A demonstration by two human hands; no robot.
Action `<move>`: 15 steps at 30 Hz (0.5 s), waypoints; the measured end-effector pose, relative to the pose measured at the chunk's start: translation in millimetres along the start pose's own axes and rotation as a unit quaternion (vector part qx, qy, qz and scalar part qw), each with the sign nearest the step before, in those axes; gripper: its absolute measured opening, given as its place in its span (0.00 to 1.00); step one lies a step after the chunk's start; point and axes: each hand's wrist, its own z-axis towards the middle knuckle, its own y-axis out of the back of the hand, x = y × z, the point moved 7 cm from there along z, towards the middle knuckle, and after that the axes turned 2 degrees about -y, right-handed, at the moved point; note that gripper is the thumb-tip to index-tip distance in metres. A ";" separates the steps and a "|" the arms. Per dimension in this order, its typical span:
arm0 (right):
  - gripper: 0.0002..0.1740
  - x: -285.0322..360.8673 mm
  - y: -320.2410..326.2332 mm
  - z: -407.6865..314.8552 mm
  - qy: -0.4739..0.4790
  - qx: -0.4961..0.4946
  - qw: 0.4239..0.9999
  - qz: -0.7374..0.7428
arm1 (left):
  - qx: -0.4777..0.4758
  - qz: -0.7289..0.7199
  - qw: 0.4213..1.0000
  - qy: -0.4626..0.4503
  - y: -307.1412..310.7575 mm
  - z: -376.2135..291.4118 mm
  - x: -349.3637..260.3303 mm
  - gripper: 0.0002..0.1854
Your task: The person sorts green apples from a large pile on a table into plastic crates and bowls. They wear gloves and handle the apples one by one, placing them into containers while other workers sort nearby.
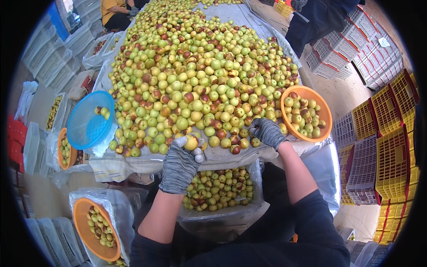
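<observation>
My left hand (180, 167), in a grey knitted glove, grips one yellow-green jujube (191, 142) between thumb and fingers at the front edge of the cloth-covered table (133, 164). My right hand (269, 133), gloved alike, rests at the near right edge of a large heap of green and reddish-brown jujubes (186, 83). Its fingers curl downward, and whatever they may hold is hidden. Just right of that hand, an orange plastic basket (328, 125) contains jujubes. A blue plastic basket (78, 125) with a few jujubes inside tilts at the table's left corner.
Below the table edge, a plastic-lined crate (233, 213) of jujubes stands before me. Another orange basket (80, 230) sits lower left. Yellow crates (392, 160) are stacked at right. A seated person (113, 13) and a standing person (317, 23) are beyond the table's sides.
</observation>
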 end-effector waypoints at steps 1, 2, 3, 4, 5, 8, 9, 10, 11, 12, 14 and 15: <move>0.12 -1.8 0.2 2.3 -0.009 -0.004 1.000 -0.007 | 0.003 -0.001 1.000 0.000 -0.3 -0.6 -0.2 0.16; 0.09 -11.6 -0.5 6.1 -0.025 -0.010 1.000 -0.012 | 0.007 0.001 1.000 0.000 -1.0 -1.8 -0.1 0.16; 0.09 -22.4 2.9 9.1 -0.021 -0.062 0.998 0.020 | 0.013 0.003 1.000 0.001 -2.3 -2.3 0.2 0.17; 0.09 -32.9 5.9 10.4 -0.017 -0.112 0.992 0.051 | 0.019 0.005 1.000 0.002 -3.2 -2.8 0.5 0.17; 0.10 -44.2 9.8 11.0 -0.012 -0.163 0.983 0.082 | 0.012 0.006 1.000 0.003 -3.3 -3.2 0.5 0.17; 0.14 -78.7 4.8 28.8 -0.052 -0.181 0.952 0.241 | 0.009 0.009 1.000 0.007 -3.6 -3.3 2.2 0.18; 0.15 -78.0 3.4 31.7 -0.067 -0.184 0.928 0.318 | 0.017 0.011 1.000 0.004 -2.6 -2.9 2.1 0.18; 0.18 -77.0 0.0 32.9 -0.079 -0.160 0.909 0.378 | 0.025 0.013 1.000 0.002 -2.1 -2.8 1.9 0.18; 0.19 -68.9 -0.1 35.3 -0.059 -0.169 0.914 0.365 | 0.021 0.011 1.000 0.001 -0.7 -3.3 1.8 0.18; 0.20 -63.4 1.0 36.8 -0.041 -0.180 0.918 0.351 | 0.020 0.010 1.000 0.002 -0.3 -3.1 2.7 0.19; 0.24 -59.2 3.4 38.7 0.001 -0.216 0.935 0.281 | 0.006 0.013 1.000 0.007 0.9 -2.9 3.4 0.19; 0.24 -54.8 5.9 37.8 0.025 -0.234 0.943 0.235 | 0.010 0.013 1.000 0.008 0.0 -2.7 3.3 0.19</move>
